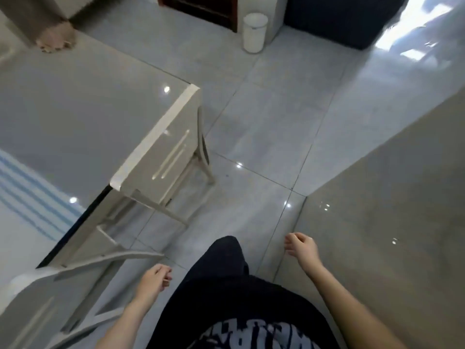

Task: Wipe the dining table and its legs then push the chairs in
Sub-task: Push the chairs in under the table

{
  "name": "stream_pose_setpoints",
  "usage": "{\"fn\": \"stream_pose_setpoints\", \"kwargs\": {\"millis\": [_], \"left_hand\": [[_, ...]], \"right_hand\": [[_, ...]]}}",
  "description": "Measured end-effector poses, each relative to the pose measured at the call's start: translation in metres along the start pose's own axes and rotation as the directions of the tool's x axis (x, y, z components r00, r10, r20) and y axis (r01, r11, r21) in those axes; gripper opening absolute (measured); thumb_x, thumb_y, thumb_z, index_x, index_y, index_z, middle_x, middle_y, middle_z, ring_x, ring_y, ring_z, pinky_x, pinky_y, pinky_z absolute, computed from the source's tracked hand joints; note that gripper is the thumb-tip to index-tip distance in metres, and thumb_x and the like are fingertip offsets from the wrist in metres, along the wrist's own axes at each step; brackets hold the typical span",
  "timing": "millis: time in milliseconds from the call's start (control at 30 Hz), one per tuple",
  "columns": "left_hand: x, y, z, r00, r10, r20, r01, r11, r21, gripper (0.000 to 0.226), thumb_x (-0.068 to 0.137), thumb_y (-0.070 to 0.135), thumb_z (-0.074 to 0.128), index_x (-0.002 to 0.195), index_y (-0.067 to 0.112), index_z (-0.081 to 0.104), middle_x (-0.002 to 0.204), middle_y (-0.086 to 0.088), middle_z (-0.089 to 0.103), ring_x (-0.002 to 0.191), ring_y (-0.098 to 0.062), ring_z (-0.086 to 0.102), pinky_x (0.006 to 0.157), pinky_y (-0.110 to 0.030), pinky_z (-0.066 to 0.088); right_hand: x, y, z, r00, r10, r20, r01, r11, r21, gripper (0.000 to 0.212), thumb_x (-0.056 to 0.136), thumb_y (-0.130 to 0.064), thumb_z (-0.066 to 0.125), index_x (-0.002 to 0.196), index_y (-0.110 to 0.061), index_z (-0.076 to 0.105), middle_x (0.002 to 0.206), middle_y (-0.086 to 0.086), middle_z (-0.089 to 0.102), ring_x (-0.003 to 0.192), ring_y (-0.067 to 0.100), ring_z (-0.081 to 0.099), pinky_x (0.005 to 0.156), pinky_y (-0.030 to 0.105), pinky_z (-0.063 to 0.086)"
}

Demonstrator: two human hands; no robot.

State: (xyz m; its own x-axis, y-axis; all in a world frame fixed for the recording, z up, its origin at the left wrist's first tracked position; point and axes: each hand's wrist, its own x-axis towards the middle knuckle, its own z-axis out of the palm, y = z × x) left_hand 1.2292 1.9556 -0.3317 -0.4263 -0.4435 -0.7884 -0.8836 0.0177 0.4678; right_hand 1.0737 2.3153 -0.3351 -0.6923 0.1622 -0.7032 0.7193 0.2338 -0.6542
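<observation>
The dining table [75, 102] has a glossy grey top and fills the left side. One pale chair [161, 157] stands at its near corner, its backrest close against the table's edge. The backrest of a second chair [32, 311] shows at the bottom left. A white cloth with blue stripes [27, 195] lies on the table at the left edge. My left hand [153, 279] hangs low beside the second chair, fingers curled in, holding nothing. My right hand [300, 248] hangs over the floor near the wall, loosely open and empty.
A grey wall [390, 210] runs close along my right. Shiny floor tiles [264, 127] stretch ahead between table and wall. A white bin [254, 32] stands at the far end beside a dark door. A blurred beige shape [54, 39] sits beyond the table's far edge.
</observation>
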Motion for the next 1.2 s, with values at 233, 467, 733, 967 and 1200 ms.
{"fn": "stream_pose_setpoints", "kwargs": {"millis": [233,467,733,967,1200], "left_hand": [[0.07,0.129,0.037,0.997,0.03,0.077,-0.037,0.996,0.086,0.019,0.095,0.007,0.045,0.083,0.003,0.059,0.072,-0.015,0.057,0.063,-0.025,0.051,0.057,-0.029,0.035],[0.15,0.317,0.091,0.97,0.131,0.206,-0.166,0.973,0.163,0.02,0.093,0.006,0.046,0.077,0.006,0.056,0.066,-0.01,0.056,0.058,-0.021,0.048,0.053,-0.026,0.034],[0.204,0.506,0.149,0.906,0.274,0.323,-0.34,0.925,0.168,0.019,0.091,0.001,0.047,0.079,0.001,0.061,0.067,-0.009,0.059,0.059,-0.018,0.05,0.053,-0.024,0.037],[0.259,0.581,0.18,0.974,0.151,0.169,-0.16,0.986,0.044,0.023,0.091,0.004,0.047,0.073,0.009,0.061,0.063,-0.008,0.06,0.056,-0.021,0.05,0.053,-0.025,0.033],[0.266,0.623,0.195,0.999,-0.035,-0.028,0.03,0.986,-0.165,0.023,0.095,0.005,0.046,0.077,0.002,0.06,0.071,-0.015,0.06,0.059,-0.025,0.054,0.052,-0.026,0.039]], "right_hand": [[0.085,-0.055,-0.021,0.997,0.047,-0.057,-0.043,0.997,0.058,0.018,0.091,-0.005,0.051,0.083,0.0,0.066,0.074,0.01,0.062,0.061,0.018,0.056,0.051,0.022,0.042],[0.166,-0.136,-0.059,0.975,0.155,-0.162,-0.13,0.979,0.156,0.018,0.092,-0.004,0.051,0.083,0.001,0.065,0.077,0.016,0.063,0.068,0.028,0.059,0.062,0.031,0.046],[0.26,-0.24,-0.101,0.958,0.163,-0.236,-0.135,0.982,0.13,0.016,0.092,-0.005,0.052,0.086,0.002,0.065,0.083,0.018,0.065,0.072,0.03,0.06,0.063,0.033,0.046],[0.404,-0.384,-0.107,0.997,0.049,-0.057,-0.054,0.995,-0.081,0.018,0.092,-0.01,0.052,0.085,-0.001,0.066,0.082,0.015,0.065,0.072,0.028,0.06,0.064,0.031,0.047],[0.521,-0.555,-0.064,0.976,-0.063,0.21,0.118,0.958,-0.261,0.018,0.093,-0.01,0.052,0.091,0.001,0.066,0.085,0.017,0.067,0.073,0.027,0.062,0.066,0.033,0.048]]}}
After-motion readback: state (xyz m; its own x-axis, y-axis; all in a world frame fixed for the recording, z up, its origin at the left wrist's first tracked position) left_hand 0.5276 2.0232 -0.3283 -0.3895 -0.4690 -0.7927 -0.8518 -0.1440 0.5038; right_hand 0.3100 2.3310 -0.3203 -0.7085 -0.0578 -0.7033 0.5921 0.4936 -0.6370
